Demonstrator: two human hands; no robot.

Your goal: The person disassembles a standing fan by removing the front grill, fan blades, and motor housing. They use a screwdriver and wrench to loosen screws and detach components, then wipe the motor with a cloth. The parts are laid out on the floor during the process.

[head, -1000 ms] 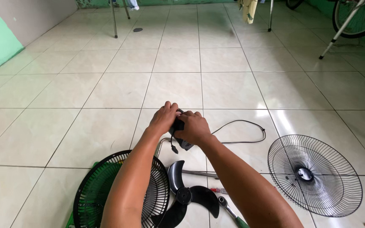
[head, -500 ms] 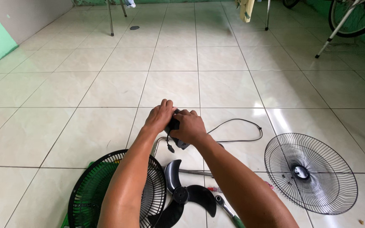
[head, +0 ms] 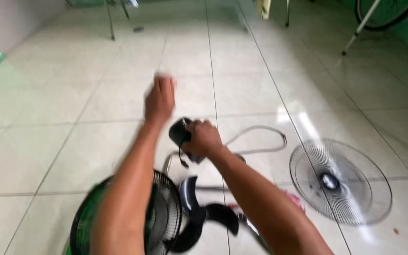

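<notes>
My right hand [head: 205,138] grips a small black fan part [head: 179,133] with a short wire hanging from it, held above the tiled floor. My left hand [head: 160,98] is raised further out, away from the part, blurred by motion, with nothing seen in it. Below my arms a black fan blade [head: 199,215] lies on the floor beside a green and black fan guard [head: 162,218]. A grey cord [head: 260,141] loops on the tiles behind my right hand.
A loose round wire fan guard [head: 340,182] lies flat on the tiles at the right. A metal pole [head: 167,162] runs under my arms. Chair legs [head: 111,21] stand far back, and a bicycle wheel with its stand [head: 378,12] at the top right.
My left hand has let go of the black part and swung forward and up. My right hand keeps hold of the part. The view has shifted and blurred.
</notes>
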